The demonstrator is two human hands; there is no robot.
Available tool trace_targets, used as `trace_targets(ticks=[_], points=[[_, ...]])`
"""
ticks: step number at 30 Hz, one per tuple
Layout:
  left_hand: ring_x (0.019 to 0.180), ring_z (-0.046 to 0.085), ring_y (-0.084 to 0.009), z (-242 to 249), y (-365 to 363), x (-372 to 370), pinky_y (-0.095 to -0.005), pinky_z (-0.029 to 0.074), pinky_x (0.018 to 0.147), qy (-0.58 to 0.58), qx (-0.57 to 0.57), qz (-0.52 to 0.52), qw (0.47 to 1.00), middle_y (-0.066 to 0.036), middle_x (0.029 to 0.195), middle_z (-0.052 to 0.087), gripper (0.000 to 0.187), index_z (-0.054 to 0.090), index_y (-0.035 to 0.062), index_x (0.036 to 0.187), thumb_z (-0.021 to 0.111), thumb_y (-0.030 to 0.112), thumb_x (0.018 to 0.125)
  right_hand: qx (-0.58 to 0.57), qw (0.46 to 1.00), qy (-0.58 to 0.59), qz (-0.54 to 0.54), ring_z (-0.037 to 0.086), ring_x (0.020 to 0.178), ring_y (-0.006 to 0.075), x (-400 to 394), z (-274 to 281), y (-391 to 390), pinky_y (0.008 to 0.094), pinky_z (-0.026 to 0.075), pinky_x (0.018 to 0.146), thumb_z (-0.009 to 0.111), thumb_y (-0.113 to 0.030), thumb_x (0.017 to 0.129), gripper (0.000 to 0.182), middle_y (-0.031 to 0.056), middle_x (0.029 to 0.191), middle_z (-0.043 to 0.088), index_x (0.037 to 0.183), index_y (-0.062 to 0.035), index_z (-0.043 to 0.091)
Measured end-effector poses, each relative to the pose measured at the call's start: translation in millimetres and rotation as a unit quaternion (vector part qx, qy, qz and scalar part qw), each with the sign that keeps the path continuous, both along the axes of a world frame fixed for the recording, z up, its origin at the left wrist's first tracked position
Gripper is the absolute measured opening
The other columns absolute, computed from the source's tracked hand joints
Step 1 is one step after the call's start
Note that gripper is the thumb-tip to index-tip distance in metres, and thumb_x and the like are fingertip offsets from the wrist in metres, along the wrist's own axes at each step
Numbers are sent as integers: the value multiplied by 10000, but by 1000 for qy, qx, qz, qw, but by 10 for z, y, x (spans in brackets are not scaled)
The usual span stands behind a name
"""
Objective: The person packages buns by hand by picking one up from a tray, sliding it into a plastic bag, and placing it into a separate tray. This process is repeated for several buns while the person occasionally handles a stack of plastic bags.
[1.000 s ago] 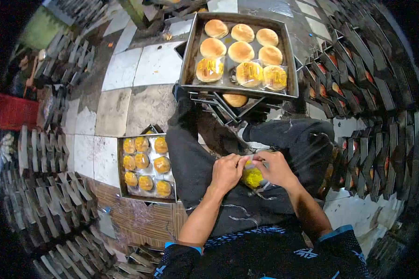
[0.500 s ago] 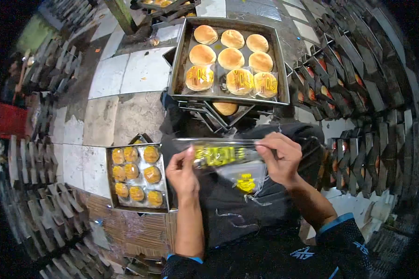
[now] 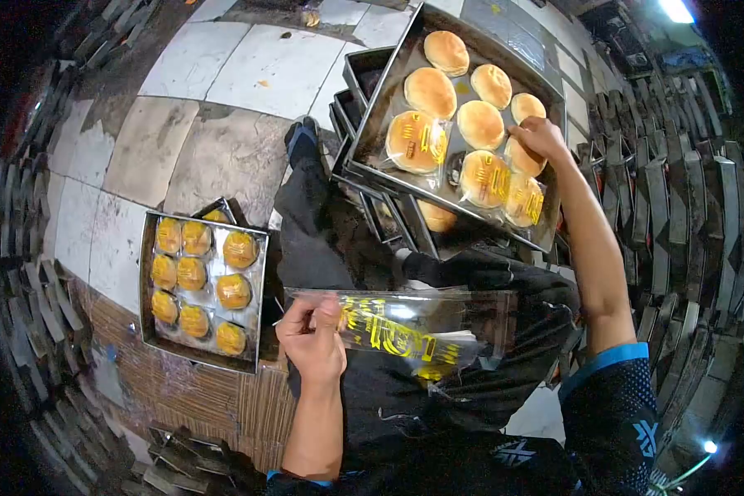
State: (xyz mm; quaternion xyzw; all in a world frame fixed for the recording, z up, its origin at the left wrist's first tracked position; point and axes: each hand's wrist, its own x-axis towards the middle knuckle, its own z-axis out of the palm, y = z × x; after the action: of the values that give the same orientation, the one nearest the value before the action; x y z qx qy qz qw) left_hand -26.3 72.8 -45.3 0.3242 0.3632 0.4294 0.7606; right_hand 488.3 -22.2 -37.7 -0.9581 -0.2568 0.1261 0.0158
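My left hand (image 3: 312,335) is closed on a clear plastic bag (image 3: 405,331) with yellow print, pinching its left end over my lap. The bag stretches out flat to the right, and more yellow-printed plastic lies under it. At the upper right, my right hand (image 3: 541,138) has its fingers round the top edge of a bare round bun (image 3: 524,156) in the large metal tray (image 3: 463,217). Several other bare buns (image 3: 481,124) sit in that tray. Along its near side lie three buns in printed bags, one being the wrapped bun (image 3: 416,142) at the left.
A smaller tray (image 3: 262,289) of wrapped buns (image 3: 233,291) stands to my left on the floor. The large tray rests on stacked trays, with a bun (image 3: 436,217) showing below. Piled dark metal trays (image 3: 661,207) line both sides. My foot (image 3: 302,136) is left of the stack.
My right hand has let go of the bag and moved up and right to a bun in the large tray. My left hand still holds the bag. The view has turned and shifted.
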Motion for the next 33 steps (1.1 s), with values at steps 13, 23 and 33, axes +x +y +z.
trace_targets(ticks=[13,23,33], points=[[667,542,-60,-5,-144,135,-212,429,580,44,4,2,999,-19,821,656,177,682,-38,979,691,128,919,633,610,464,-105,622,1115,276,-1467,808,-1305,412,498,991,633,-189,900,477,186,1221,621,1254,104,509],[1145,580,-272,772,-719,139,-365,442,989,79,63,-237,966,-157,1335,548,694,375,26,1444,361,559,1000,540,797,207,175,569,1217,333,-4060,1234,-1266,404,428,1045,629,-98,894,514,226,1325,563,1377,-6,479],[1128,581,-317,1268,-1000,213,-418,476,972,-105,-13,-63,992,-192,1271,559,639,417,8,1364,447,493,948,432,832,59,343,324,1365,478,-4311,1534,-1179,490,305,1137,591,-58,835,572,305,1483,294,1388,-9,453]])
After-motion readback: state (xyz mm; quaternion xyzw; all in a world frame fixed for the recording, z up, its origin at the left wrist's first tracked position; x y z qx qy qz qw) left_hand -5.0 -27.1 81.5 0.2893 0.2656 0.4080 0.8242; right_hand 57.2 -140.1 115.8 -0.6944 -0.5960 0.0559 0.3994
